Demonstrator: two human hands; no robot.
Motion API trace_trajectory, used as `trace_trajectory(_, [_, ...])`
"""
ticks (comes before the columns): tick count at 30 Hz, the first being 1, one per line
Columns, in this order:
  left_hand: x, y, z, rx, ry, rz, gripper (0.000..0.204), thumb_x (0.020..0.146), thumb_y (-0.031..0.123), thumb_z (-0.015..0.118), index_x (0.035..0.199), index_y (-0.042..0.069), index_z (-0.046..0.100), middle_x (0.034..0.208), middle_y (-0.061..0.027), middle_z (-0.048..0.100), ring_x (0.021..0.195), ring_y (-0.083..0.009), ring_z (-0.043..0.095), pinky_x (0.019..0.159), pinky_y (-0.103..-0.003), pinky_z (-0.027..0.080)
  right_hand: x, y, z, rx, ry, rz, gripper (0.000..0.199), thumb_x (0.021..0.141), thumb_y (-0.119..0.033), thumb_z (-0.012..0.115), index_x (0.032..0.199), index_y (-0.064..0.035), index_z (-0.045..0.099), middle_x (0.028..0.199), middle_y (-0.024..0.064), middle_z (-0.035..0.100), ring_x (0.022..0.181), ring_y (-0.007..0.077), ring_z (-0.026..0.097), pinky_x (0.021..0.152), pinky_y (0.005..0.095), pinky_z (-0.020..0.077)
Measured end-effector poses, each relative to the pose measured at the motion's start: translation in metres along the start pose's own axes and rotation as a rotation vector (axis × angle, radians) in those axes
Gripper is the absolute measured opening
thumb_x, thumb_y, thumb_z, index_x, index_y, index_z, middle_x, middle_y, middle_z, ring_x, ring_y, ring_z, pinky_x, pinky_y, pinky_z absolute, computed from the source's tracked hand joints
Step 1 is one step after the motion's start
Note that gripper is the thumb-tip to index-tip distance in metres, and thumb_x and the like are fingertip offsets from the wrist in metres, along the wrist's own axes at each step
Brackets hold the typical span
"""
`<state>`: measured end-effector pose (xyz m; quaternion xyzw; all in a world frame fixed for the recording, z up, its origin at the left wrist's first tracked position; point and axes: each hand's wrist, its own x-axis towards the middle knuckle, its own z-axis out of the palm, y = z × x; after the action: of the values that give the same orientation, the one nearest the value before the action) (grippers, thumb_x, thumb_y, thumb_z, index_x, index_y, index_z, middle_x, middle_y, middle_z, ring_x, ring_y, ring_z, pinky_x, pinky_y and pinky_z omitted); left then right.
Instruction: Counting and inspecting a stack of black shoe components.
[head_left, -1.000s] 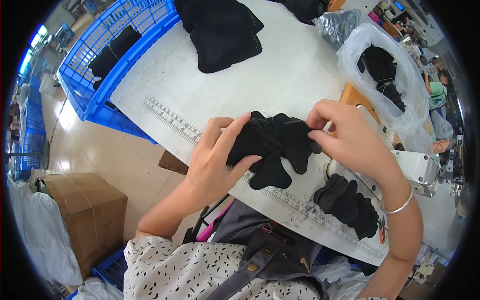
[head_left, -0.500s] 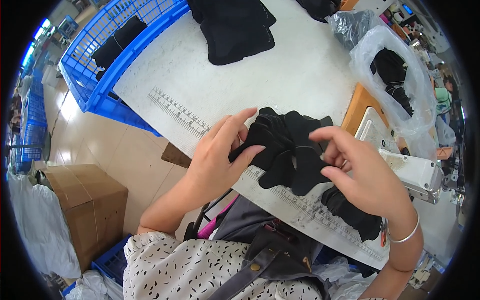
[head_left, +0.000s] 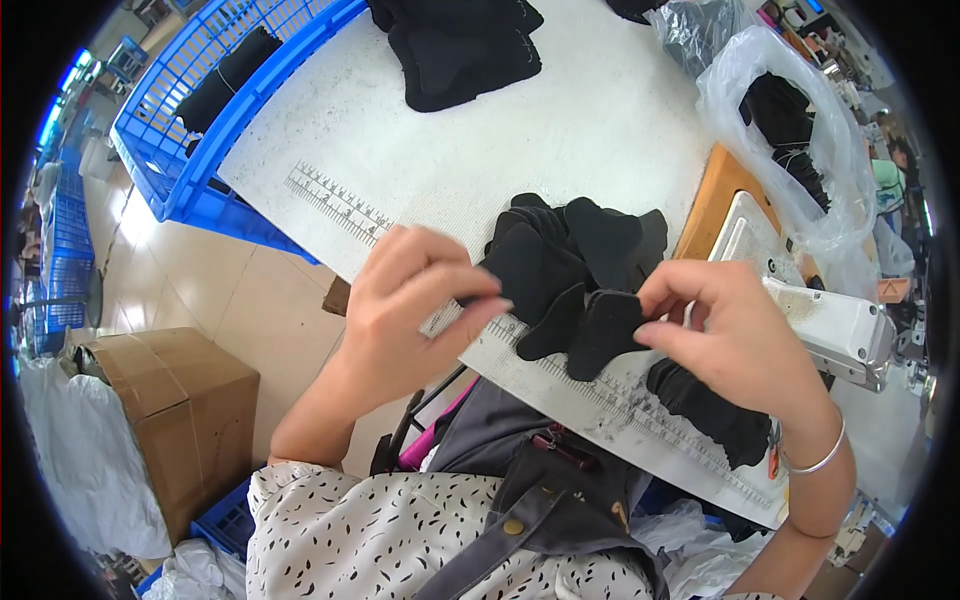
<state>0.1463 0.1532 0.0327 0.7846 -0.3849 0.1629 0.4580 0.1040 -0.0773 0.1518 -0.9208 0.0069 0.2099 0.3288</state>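
A loose pile of black cut fabric pieces (head_left: 535, 265) with curved outlines lies near the front edge of the white table. My right hand (head_left: 715, 320) pinches the right edge of one black fabric piece (head_left: 607, 335) between thumb and fingers. At the left side of the pile is my left hand (head_left: 415, 310), its fingers bent and smeared by motion; whether fabric is between them cannot be made out. Another stack of black pieces (head_left: 705, 410) lies below my right hand, by the table edge.
White sewing machine parts (head_left: 830, 325) stand at the right beside a wooden edge (head_left: 708, 200). A clear plastic bag (head_left: 720, 120) holds black pieces. Larger black pieces (head_left: 465, 65) lie farther back. A blue basket (head_left: 205, 165) adjoins the table's left; a cardboard box (head_left: 190, 420) stands on the floor.
My left hand has moved left, off the pieces it was holding. My right fingers have closed on a piece's edge. The whole view has shifted slightly.
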Motion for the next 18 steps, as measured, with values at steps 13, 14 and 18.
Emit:
trace_trajectory(13, [-0.029, 0.031, 0.033, 0.095, -0.037, -0.086, 0.026, 0.059, 0.019, 0.076, 0.078, 0.01, 0.061, 0.075, 0.0009, 0.05, 0.067, -0.0178, 0.046, 0.062, -0.031, 0.032, 0.007, 0.007, 0.038, -0.212, -0.021, -0.14, 0.01, 0.074, -0.006, 0.062, 0.077, 0.0016, 0.056, 0.073, 0.0174, 0.06, 0.073, 0.0344, 0.059, 0.065, 0.0406, 0.0464])
trace_trajectory(14, [-0.03, 0.029, 0.034, 0.098, -0.034, -0.09, 0.026, 0.059, 0.019, 0.076, 0.078, 0.01, 0.061, 0.075, 0.0009, 0.05, 0.067, -0.0178, 0.046, 0.062, -0.031, 0.032, 0.005, 0.005, 0.038, -0.202, -0.017, -0.068, 0.01, 0.074, -0.007, 0.062, 0.078, 0.0011, 0.056, 0.073, 0.0167, 0.059, 0.072, 0.0344, 0.059, 0.064, 0.0402, 0.0465])
trace_trajectory(18, [-0.041, 0.025, 0.041, 0.089, 0.067, 0.013, 0.027, 0.059, 0.017, 0.077, 0.08, 0.01, 0.061, 0.076, 0.0011, 0.051, 0.066, -0.017, 0.046, 0.062, -0.03, 0.032, 0.001, 0.008, 0.039, -0.244, -0.043, -0.195, 0.014, 0.073, -0.007, 0.064, 0.083, -0.0003, 0.056, 0.075, 0.0136, 0.057, 0.071, 0.0326, 0.058, 0.062, 0.0377, 0.0461])
